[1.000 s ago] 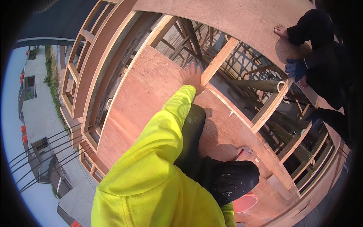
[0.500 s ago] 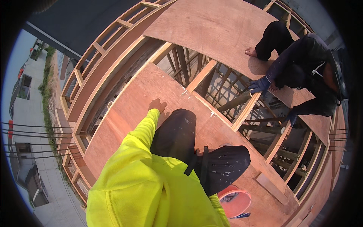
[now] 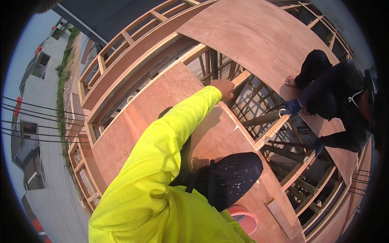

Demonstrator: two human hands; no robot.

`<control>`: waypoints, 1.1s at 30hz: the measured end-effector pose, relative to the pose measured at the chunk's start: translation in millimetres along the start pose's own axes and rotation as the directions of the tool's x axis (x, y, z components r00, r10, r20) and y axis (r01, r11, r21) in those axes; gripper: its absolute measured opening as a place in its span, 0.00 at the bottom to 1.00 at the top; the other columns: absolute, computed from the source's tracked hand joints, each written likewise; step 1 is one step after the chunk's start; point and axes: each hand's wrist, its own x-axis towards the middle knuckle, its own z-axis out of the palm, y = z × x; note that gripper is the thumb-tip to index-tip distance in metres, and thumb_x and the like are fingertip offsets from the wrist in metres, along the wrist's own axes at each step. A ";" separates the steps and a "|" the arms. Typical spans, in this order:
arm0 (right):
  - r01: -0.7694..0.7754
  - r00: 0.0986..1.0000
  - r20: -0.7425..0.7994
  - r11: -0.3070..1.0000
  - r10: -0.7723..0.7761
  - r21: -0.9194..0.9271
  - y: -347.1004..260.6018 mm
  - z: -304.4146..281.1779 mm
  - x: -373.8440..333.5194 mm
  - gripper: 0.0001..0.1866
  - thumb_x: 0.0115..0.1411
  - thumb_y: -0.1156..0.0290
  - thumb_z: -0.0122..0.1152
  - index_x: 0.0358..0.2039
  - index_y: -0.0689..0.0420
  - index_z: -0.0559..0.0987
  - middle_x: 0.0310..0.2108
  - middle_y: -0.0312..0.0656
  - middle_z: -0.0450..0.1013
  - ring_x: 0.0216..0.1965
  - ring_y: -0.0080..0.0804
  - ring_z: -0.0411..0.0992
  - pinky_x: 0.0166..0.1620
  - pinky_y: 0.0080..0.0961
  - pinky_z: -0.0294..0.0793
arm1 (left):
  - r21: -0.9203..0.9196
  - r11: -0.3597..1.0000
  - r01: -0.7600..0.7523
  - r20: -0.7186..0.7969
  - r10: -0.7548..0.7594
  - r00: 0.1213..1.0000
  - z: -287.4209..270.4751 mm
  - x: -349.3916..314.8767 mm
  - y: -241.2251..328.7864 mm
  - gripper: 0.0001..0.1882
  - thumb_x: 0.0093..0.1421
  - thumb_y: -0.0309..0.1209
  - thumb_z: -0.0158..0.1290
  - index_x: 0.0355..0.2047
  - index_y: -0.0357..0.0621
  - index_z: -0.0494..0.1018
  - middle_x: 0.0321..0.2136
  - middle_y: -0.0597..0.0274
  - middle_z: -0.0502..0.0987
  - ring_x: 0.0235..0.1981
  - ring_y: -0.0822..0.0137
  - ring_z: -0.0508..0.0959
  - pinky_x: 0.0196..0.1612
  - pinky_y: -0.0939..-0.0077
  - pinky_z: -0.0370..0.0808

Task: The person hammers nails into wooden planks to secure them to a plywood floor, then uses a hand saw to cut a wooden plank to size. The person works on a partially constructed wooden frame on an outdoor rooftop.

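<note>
My left hand (image 3: 225, 88), in a bright yellow sleeve, reaches forward past the edge of the plywood sheet (image 3: 129, 133) under me. Its fingers are curled over a wooden beam (image 3: 242, 77) that spans the gap toward a second plywood sheet (image 3: 247, 32). The far side of the fingers is hidden. My right hand is out of sight. Below my body, a pinkish-orange bucket (image 3: 250, 223) is partly covered by the yellow clothing and my dark trousers (image 3: 231, 178).
Opposite, a co-worker (image 3: 340, 93) crouches, one gloved hand (image 3: 291, 107) on a joist (image 3: 272, 131). Between the sheets, open gaps show poles below. A flat wood piece (image 3: 281, 218) lies near the bucket. Timber framing (image 3: 101, 64) edges the left side; cables (image 3: 44, 109) run beyond.
My left hand has left the plywood surface and moved forward and right onto the beam. The view has shifted, and my raised arm now covers much of one knee.
</note>
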 end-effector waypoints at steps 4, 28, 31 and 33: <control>0.009 1.000 0.017 0.999 -0.008 -0.038 -2.8 1.1 -2.0 0.17 0.63 0.62 0.61 0.42 0.65 0.78 0.33 0.59 0.78 0.31 0.53 0.79 0.34 0.44 0.80 | 0.215 0.913 -0.348 0.169 0.316 0.934 -38.7 -15.3 100.2 0.17 0.60 0.40 0.59 0.45 0.45 0.82 0.47 0.52 0.82 0.49 0.52 0.83 0.51 0.54 0.78; -0.279 0.957 -0.110 0.957 0.269 -0.082 19.0 45.5 -50.3 0.15 0.61 0.65 0.64 0.40 0.65 0.80 0.35 0.60 0.79 0.33 0.56 0.79 0.37 0.45 0.80 | -0.423 0.045 -0.905 0.344 0.932 -0.115 -5.8 -87.8 70.5 0.16 0.58 0.41 0.61 0.42 0.45 0.84 0.42 0.56 0.85 0.49 0.55 0.83 0.55 0.53 0.74; -0.269 0.958 -0.117 0.961 0.261 -0.067 16.3 58.4 -44.1 0.15 0.61 0.65 0.64 0.40 0.65 0.80 0.35 0.60 0.79 0.34 0.56 0.79 0.37 0.45 0.80 | -0.310 0.238 -0.920 0.515 0.856 0.048 8.2 -41.5 36.4 0.16 0.58 0.41 0.61 0.42 0.44 0.83 0.42 0.55 0.85 0.50 0.54 0.83 0.57 0.53 0.73; -0.278 0.956 -0.112 0.959 0.271 -0.059 18.8 63.0 -48.3 0.15 0.60 0.65 0.64 0.40 0.65 0.80 0.36 0.60 0.79 0.34 0.57 0.79 0.37 0.45 0.80 | -0.064 0.344 -0.937 0.590 0.770 0.243 36.6 -2.4 -3.6 0.15 0.62 0.37 0.56 0.43 0.43 0.81 0.43 0.51 0.83 0.52 0.52 0.81 0.54 0.55 0.75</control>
